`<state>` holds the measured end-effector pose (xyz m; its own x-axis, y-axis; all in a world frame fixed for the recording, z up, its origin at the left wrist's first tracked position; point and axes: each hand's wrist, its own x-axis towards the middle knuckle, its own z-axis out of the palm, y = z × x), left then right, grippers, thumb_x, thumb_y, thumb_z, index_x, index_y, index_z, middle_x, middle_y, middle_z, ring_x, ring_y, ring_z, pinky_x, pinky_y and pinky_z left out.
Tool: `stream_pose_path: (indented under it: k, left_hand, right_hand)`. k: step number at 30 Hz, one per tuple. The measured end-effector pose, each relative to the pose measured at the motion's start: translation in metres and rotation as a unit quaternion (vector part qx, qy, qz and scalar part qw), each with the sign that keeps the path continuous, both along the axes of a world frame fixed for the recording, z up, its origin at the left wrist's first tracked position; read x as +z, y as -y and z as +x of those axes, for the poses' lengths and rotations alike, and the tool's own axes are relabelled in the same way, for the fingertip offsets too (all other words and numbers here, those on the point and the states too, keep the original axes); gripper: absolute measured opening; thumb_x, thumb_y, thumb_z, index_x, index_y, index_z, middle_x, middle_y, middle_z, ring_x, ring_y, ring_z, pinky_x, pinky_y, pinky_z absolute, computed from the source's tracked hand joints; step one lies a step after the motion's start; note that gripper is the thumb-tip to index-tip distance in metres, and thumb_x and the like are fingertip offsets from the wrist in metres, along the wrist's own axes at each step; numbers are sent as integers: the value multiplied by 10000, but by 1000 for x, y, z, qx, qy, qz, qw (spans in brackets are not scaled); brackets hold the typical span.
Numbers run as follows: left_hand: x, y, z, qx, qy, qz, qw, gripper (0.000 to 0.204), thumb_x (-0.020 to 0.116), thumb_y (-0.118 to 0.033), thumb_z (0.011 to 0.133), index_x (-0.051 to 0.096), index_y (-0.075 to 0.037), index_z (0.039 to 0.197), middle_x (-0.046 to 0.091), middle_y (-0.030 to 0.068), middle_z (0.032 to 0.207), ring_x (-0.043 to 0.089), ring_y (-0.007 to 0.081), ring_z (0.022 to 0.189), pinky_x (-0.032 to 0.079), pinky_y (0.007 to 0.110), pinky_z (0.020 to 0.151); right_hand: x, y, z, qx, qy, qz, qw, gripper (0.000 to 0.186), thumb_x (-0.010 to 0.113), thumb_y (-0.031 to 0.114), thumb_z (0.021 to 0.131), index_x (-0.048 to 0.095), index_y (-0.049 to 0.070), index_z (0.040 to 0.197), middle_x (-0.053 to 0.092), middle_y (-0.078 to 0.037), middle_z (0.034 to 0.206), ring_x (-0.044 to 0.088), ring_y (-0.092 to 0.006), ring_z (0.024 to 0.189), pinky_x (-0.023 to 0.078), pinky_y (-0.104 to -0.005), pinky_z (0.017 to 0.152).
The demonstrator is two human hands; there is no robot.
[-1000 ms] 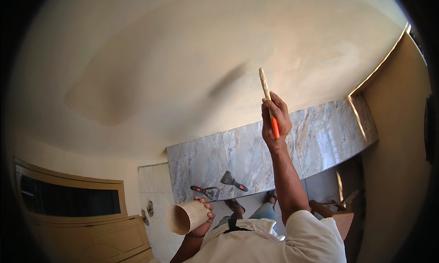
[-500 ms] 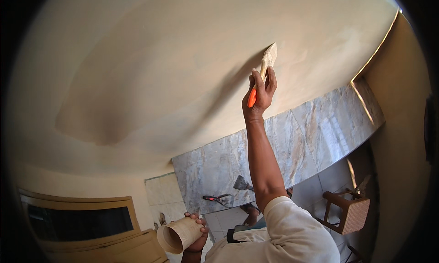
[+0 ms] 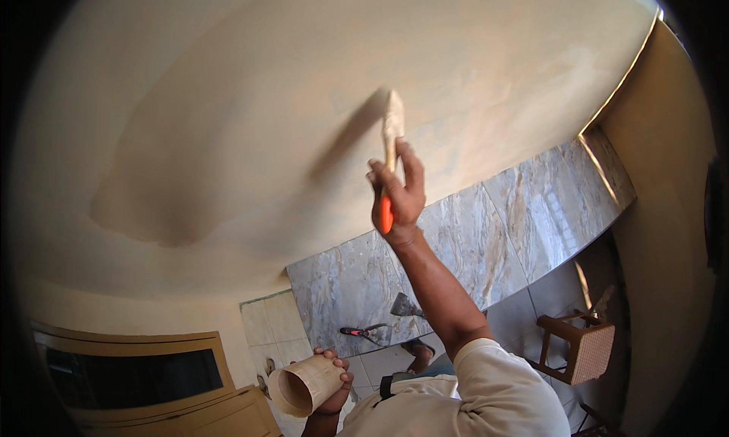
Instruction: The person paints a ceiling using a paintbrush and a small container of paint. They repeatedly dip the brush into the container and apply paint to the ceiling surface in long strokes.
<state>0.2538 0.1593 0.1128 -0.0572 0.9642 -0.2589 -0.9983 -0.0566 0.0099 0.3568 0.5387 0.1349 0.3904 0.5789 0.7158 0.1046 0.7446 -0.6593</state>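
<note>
My right hand (image 3: 400,190) is stretched up to the cream wall (image 3: 250,126), its fingers closed round a paintbrush (image 3: 392,122). The brush has an orange handle end and paint-caked bristles, whose tip is at the wall and casts a long shadow to the left. Low down, my left hand (image 3: 339,376) grips a beige paint cup (image 3: 307,385) from its right side. The cup is tilted with its mouth toward the lower left; its inside is dark, so I cannot tell how much it holds.
Below the wall runs a marble-patterned counter (image 3: 471,243). Red-and-black pliers (image 3: 363,332) and a scraper (image 3: 406,306) lie along its near edge. A brown woven stool (image 3: 581,346) stands on the tiled floor at right. A yellow-framed cabinet (image 3: 129,372) is at lower left.
My right hand and the paintbrush have moved left and somewhat down along the wall. The cup in my left hand has shifted slightly to the right.
</note>
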Motion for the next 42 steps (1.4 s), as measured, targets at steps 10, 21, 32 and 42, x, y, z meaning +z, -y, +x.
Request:
stream_pose_path:
  k: [10, 21, 32, 42]
  left_hand:
    - [-17, 7, -8, -4, 14, -7, 1000, 422, 606, -338, 981, 585, -149, 1357, 586, 61, 1316, 545, 281, 1236, 483, 476, 979]
    - [-16, 6, -3, -17, 22, 7, 1000, 438, 618, -384, 975, 590, -162, 1351, 589, 57, 1312, 543, 283, 1232, 484, 481, 971]
    - [-13, 7, -1, -8, 16, 15, 1000, 466, 628, -445, 974, 595, -161, 1341, 587, 64, 1303, 547, 282, 1229, 483, 480, 980]
    - [-26, 19, 5, 4, 22, 1, 1000, 441, 643, -359, 966, 585, -156, 1354, 581, 55, 1311, 549, 282, 1237, 485, 479, 990]
  right_hand:
    - [45, -30, -14, -136, 153, 59, 977, 274, 832, 138, 801, 754, 141, 1063, 597, -250, 1332, 635, -400, 1166, 571, -421, 938]
    - [76, -94, 89, -187, -53, 29, 980, 198, 719, 16, 953, 750, 94, 1133, 546, -178, 1338, 619, -255, 1154, 547, -328, 932]
    - [61, 54, -64, 166, 184, 116, 962, 280, 824, 160, 788, 715, 101, 1039, 616, -245, 1275, 627, -411, 1152, 569, -445, 941]
    - [91, -115, 112, -149, -50, 43, 987, 219, 728, -9, 936, 742, 96, 1129, 541, -158, 1314, 595, -241, 1182, 547, -344, 914]
